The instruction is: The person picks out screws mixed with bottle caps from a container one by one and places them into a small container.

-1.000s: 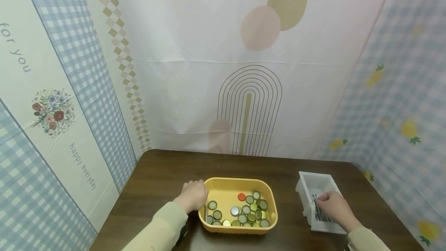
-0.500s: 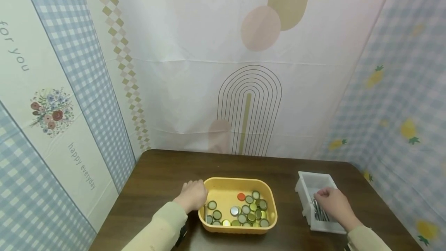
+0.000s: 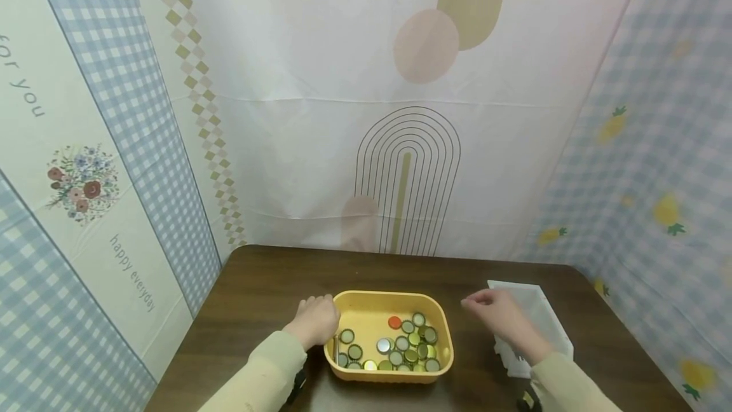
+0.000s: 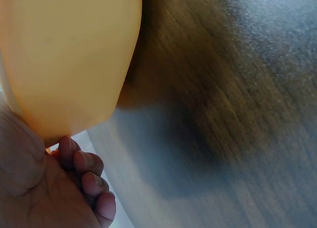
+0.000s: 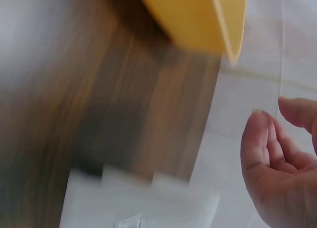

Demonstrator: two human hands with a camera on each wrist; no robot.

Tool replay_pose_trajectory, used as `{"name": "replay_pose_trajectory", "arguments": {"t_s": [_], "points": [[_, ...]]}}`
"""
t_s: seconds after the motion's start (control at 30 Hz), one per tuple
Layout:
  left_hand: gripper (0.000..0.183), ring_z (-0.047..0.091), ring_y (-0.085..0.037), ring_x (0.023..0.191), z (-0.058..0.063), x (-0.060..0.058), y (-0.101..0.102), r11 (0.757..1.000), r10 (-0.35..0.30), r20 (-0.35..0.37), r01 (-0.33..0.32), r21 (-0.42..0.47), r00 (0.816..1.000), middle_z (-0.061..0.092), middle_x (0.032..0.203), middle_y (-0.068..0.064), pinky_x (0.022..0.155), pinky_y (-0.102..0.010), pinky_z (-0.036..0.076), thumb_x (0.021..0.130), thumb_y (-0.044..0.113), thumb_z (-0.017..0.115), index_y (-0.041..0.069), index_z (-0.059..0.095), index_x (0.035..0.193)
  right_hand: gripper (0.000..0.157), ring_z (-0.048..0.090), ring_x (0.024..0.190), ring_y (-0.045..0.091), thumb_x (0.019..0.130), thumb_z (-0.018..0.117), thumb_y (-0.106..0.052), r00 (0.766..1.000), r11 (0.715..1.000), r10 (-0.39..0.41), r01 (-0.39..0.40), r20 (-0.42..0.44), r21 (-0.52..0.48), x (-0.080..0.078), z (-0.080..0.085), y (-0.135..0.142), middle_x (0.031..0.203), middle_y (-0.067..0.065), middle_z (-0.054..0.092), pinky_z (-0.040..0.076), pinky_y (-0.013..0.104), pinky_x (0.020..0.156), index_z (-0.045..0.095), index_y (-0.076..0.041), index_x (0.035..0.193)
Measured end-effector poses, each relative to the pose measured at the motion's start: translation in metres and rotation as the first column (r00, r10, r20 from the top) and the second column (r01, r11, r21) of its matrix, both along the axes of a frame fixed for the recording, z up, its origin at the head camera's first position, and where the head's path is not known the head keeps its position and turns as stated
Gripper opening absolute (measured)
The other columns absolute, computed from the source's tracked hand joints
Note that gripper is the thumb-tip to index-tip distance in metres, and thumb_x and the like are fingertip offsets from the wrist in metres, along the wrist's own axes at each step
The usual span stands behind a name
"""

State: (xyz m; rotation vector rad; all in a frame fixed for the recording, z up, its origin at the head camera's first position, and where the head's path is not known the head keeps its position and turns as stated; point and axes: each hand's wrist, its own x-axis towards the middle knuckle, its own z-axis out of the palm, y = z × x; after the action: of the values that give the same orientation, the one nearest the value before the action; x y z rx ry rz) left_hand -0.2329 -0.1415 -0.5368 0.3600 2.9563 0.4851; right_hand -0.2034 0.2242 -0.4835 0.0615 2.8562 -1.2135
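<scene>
A yellow plastic tub point(image 3: 390, 376) sits near the table's front, holding several bottle caps point(image 3: 410, 356), mostly in its right half, and one red cap point(image 3: 394, 322). Along its left wall lies a slim metal rod point(image 3: 336, 347). My left hand point(image 3: 316, 322) grips the tub's left rim, its fingers curled at the edge in the left wrist view point(image 4: 64, 178). My right hand point(image 3: 503, 320) is raised between the tub and a white bin point(image 3: 543, 313). In the right wrist view its thumb and loosely bent fingers point(image 5: 257, 134) stand apart with nothing between them.
The white bin stands at the table's right, partly hidden by my right forearm; a bit of metal point(image 5: 130, 221) shows inside it in the right wrist view. Behind the dark wooden table point(image 3: 309, 266) hangs a pale printed curtain point(image 3: 297, 164).
My right hand has come up out of the white bin of thin metal pieces and moved left toward the tub. My left hand stays on the tub's rim.
</scene>
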Motion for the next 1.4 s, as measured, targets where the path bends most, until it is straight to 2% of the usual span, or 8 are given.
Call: {"name": "replay_pose_trajectory", "arguments": {"t_s": [0.17, 0.33, 0.43, 0.67, 0.83, 1.13, 1.27, 1.4], "points": [[0.026, 0.044, -0.026, 0.077, 0.001, 0.0, -0.002, 1.0, 0.005, -0.001, -0.005, 0.003, 1.0, 0.053, 0.084, -0.008, 0.079, -0.047, 0.036, 0.1, 0.02, 0.042, 0.0, 0.058, 0.101, 0.018, 0.062, 0.08, 0.015, 0.086, 0.071, -0.024, 0.994, 0.988, 0.104, -0.108, -0.038, -0.111, -0.003, -0.015, -0.055, 0.09, 0.001, 0.069, 0.05, 0.035, 0.072, 0.073, -0.008, 0.094], [0.025, 0.044, -0.025, 0.077, 0.002, 0.0, -0.002, 1.0, 0.002, 0.009, -0.002, 0.003, 1.0, 0.053, 0.084, -0.007, 0.079, -0.046, 0.035, 0.1, 0.02, 0.041, 0.001, 0.058, 0.1, 0.015, 0.061, 0.077, 0.015, 0.085, 0.072, -0.02, 0.955, 0.947, 0.289, -0.295, -0.066, -0.129, 0.002, -0.025, -0.11, 0.088, 0.001, 0.069, 0.051, 0.034, 0.069, 0.074, -0.006, 0.091], [0.025, 0.044, -0.026, 0.077, 0.004, 0.001, 0.0, 1.0, -0.001, 0.011, 0.001, -0.002, 1.0, 0.053, 0.084, -0.007, 0.079, -0.046, 0.035, 0.099, 0.019, 0.041, 0.001, 0.058, 0.099, 0.014, 0.062, 0.074, 0.015, 0.086, 0.072, -0.019, 0.938, 0.925, 0.344, -0.347, -0.044, -0.153, 0.005, -0.031, -0.138, 0.086, 0.0, 0.068, 0.051, 0.034, 0.066, 0.074, -0.006, 0.09], [0.024, 0.05, -0.028, 0.083, 0.005, 0.001, 0.003, 1.0, 0.015, 0.007, -0.015, -0.011, 1.0, 0.055, 0.086, -0.008, 0.081, -0.048, 0.036, 0.098, 0.021, 0.044, 0.001, 0.058, 0.098, 0.008, 0.056, 0.057, 0.015, 0.086, 0.072, -0.014, 0.922, 0.906, 0.382, -0.361, 0.06, -0.22, 0.006, -0.047, -0.181, 0.074, 0.005, 0.068, 0.048, 0.032, 0.049, 0.073, -0.006, 0.084], [0.024, 0.049, -0.028, 0.081, 0.004, 0.0, 0.003, 1.0, 0.01, 0.009, -0.01, -0.019, 1.0, 0.054, 0.085, -0.007, 0.08, -0.048, 0.037, 0.099, 0.021, 0.044, 0.002, 0.058, 0.096, 0.008, 0.052, 0.052, 0.011, 0.083, 0.074, -0.013, 0.924, 0.91, 0.38, -0.365, 0.041, -0.194, 0.005, -0.055, -0.197, 0.068, 0.001, 0.066, 0.044, 0.028, 0.047, 0.071, -0.008, 0.077], [0.022, 0.045, -0.027, 0.076, 0.0, -0.001, 0.001, 1.0, -0.001, 0.008, 0.001, -0.009, 1.0, 0.052, 0.082, -0.007, 0.078, -0.048, 0.036, 0.099, 0.019, 0.044, 0.003, 0.058, 0.093, 0.022, 0.042, 0.045, 0.005, 0.079, 0.077, -0.015, 0.92, 0.919, 0.391, -0.392, -0.034, -0.049, 0.007, -0.059, -0.215, 0.051, -0.007, 0.058, 0.035, 0.022, 0.047, 0.069, -0.006, 0.06], [0.024, 0.045, -0.027, 0.077, -0.003, -0.003, 0.0, 1.0, 0.002, 0.025, -0.001, -0.014, 1.0, 0.053, 0.084, -0.008, 0.079, -0.047, 0.036, 0.101, 0.021, 0.042, 0.003, 0.058, 0.098, 0.028, 0.038, 0.039, 0.005, 0.077, 0.076, -0.014, 0.93, 0.93, 0.366, -0.367, -0.021, -0.037, 0.006, -0.058, -0.219, 0.041, -0.011, 0.047, 0.031, 0.022, 0.044, 0.066, -0.003, 0.054], [0.024, 0.045, -0.027, 0.077, -0.004, -0.003, 0.0, 1.0, 0.002, 0.031, -0.002, -0.013, 1.0, 0.052, 0.083, -0.008, 0.078, -0.047, 0.036, 0.101, 0.021, 0.042, 0.003, 0.057, 0.096, 0.034, 0.035, 0.035, 0.003, 0.073, 0.074, -0.013, 0.942, 0.942, 0.334, -0.334, -0.008, -0.02, 0.005, -0.058, -0.222, 0.036, -0.013, 0.04, 0.028, 0.022, 0.042, 0.055, -0.01, 0.044]]}}
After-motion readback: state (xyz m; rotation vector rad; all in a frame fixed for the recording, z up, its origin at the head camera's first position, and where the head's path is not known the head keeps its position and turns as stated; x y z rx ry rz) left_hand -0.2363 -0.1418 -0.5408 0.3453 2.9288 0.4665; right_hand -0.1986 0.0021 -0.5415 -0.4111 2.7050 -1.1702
